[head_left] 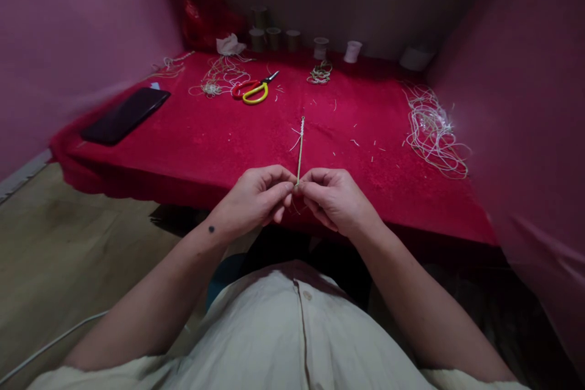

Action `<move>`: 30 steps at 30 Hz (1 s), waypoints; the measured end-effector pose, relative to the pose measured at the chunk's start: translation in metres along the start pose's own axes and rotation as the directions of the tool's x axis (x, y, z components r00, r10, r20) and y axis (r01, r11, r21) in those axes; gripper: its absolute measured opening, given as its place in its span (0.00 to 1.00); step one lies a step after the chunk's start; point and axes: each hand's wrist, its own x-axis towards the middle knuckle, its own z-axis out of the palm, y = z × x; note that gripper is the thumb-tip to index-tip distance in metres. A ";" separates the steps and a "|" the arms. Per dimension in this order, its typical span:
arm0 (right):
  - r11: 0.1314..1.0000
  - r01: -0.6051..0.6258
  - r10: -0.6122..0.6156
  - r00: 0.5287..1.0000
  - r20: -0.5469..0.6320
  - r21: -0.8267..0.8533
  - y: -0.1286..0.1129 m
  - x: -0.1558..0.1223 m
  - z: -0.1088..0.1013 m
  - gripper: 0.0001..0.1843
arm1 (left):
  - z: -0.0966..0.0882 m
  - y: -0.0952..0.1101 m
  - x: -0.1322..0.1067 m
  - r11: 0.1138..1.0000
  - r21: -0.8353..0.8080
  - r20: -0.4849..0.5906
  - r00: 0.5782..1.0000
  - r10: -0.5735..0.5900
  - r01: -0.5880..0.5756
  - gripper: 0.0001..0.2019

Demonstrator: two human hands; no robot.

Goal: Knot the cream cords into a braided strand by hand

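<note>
Cord: near end hidden, pinched by left hand and right hand; weave hard to make out.

- Counter: draped in red cloth.
- Left: dark phone, flat; pale thread heap; red-and-yellow-handled scissors, blades toward the rear.
- Rear: row of spools; small cord bundle in front.
- Centre: braided cord, far end apparently resting on the cloth.
- Right: large thread tangle; scattered clippings nearby.
</note>
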 end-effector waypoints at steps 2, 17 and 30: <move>1.000 -0.006 0.006 1.000 -0.001 0.004 0.000 0.000 0.000 0.10 | 0.000 0.000 0.000 1.000 0.003 -0.004 1.000 -0.010 0.010 0.05; 1.000 0.006 -0.006 1.000 -0.015 -0.003 -0.001 -0.001 0.002 0.08 | -0.006 0.002 -0.005 0.997 0.081 0.052 0.999 -0.015 0.010 0.05; 1.000 0.025 -0.026 0.999 -0.021 -0.006 0.002 0.000 0.001 0.08 | -0.010 0.006 -0.005 0.988 0.145 0.028 0.998 -0.064 0.059 0.05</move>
